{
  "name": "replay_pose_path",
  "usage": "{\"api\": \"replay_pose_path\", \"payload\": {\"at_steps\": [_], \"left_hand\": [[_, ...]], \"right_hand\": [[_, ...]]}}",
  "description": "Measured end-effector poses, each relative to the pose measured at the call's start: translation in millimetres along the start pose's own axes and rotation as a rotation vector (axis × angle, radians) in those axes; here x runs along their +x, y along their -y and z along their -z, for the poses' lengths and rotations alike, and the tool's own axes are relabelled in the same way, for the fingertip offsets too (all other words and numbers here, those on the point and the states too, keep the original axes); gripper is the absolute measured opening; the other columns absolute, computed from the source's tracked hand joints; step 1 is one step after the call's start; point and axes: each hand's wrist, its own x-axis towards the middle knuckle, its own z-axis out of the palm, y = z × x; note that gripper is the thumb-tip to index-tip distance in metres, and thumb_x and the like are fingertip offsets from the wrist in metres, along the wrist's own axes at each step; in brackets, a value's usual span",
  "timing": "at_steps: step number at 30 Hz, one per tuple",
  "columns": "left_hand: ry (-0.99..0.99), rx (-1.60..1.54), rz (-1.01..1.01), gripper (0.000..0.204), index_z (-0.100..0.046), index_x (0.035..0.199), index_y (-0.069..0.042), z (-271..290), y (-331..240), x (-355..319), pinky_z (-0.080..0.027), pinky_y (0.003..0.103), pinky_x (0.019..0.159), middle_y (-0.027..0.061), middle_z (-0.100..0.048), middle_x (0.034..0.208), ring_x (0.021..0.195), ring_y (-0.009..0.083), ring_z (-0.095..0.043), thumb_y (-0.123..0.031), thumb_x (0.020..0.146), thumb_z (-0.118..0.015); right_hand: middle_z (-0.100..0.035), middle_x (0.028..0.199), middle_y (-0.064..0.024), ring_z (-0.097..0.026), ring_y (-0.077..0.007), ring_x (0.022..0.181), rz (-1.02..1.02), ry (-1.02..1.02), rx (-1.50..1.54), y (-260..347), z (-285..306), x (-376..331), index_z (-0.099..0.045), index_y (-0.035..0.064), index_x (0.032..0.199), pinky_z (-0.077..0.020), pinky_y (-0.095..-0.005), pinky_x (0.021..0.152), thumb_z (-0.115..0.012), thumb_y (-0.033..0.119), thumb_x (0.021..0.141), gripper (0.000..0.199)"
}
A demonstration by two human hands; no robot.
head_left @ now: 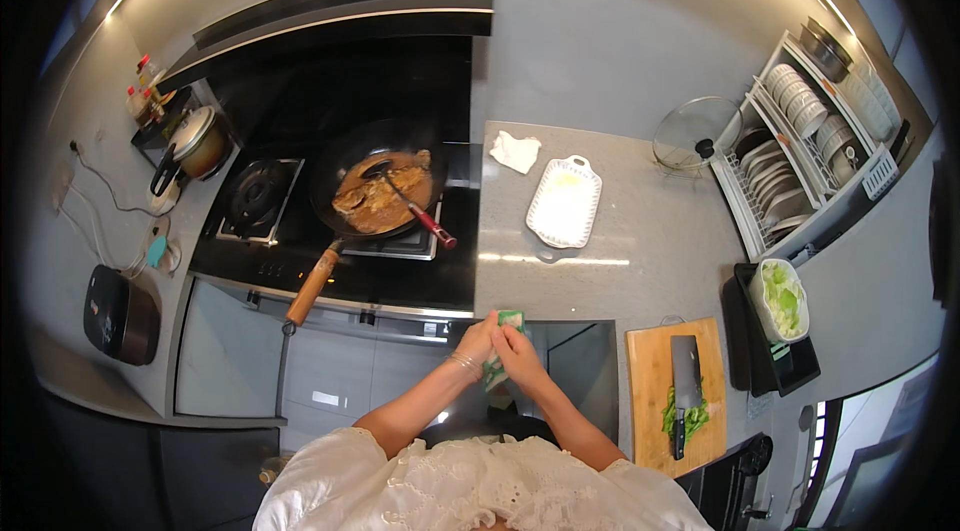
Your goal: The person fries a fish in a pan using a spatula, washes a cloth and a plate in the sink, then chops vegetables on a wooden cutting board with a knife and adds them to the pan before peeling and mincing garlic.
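Note:
In front of my body, at the counter's front edge, both my hands are closed together around a green-and-white cloth-like bundle (512,318). My left hand (476,341), with bracelets at the wrist, grips it from the left. From the other side my right hand (518,356) wraps it, and the fingers hide much of it. Ahead to the left, a black wok (328,213) holds fish-like pieces in brown sauce (385,193). A red-handled spatula (432,225) rests in the wok. Straight ahead on the counter lies a white ribbed dish (563,211) with two end handles.
The wok's wooden handle (316,283) juts over the stove's front edge. A cleaver (686,371) lies on a cutting board (648,381) beside chopped greens (702,421). Rightward stand a tub of cut leaves (783,299), a dish rack (745,203) and a glass lid (690,126).

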Motion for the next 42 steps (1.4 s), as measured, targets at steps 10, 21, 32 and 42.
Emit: {"api": "replay_pose_path", "payload": {"at_steps": [10,21,32,42], "left_hand": [[0.353,-0.408,0.252,0.048,-0.050,0.110,-0.014,-72.5,-24.7,35.1,-0.043,0.037,0.083,0.0064,-0.055,0.104,0.093,0.0190,-0.053,-0.052,0.088,-0.033],[0.420,-0.171,0.253,0.064,-0.020,0.137,-0.018,-62.8,-6.6,33.8,-0.020,0.036,0.104,0.0051,-0.028,0.138,0.127,0.0185,-0.025,-0.056,0.086,-0.029],[-0.590,-0.152,0.065,0.031,-0.051,0.117,-0.010,114.0,74.1,-73.6,-0.043,0.027,0.084,0.0070,-0.057,0.109,0.098,0.0161,-0.054,-0.018,0.088,-0.044],[-0.902,-0.426,-0.090,0.022,-0.057,0.102,-0.007,149.1,115.0,-181.3,-0.048,0.024,0.067,0.0082,-0.063,0.092,0.078,0.0144,-0.060,-0.012,0.083,-0.048]], "right_hand": [[-0.045,0.116,-0.0164,-0.039,-0.0345,0.110,0.545,-0.299,-0.634,37.7,77.5,-0.3,-0.046,0.0029,0.113,-0.0303,-0.0389,0.094,-0.059,0.024,0.077,0.044],[-0.056,0.103,-0.0177,-0.054,-0.0261,0.096,0.106,-0.479,-0.316,15.7,181.2,47.4,-0.046,-0.0001,0.113,-0.0408,-0.0302,0.079,-0.044,0.012,0.087,0.029],[-0.060,0.087,-0.0094,-0.055,-0.0162,0.081,0.336,-0.212,-0.495,27.8,225.5,145.5,-0.058,-0.0005,0.095,-0.0426,-0.0287,0.072,-0.051,0.013,0.085,0.018],[-0.058,0.088,-0.0068,-0.056,-0.0118,0.081,0.387,0.267,-0.196,83.6,-3.0,156.5,-0.056,-0.0015,0.098,-0.0441,-0.0233,0.073,-0.054,0.009,0.084,0.018]]}}
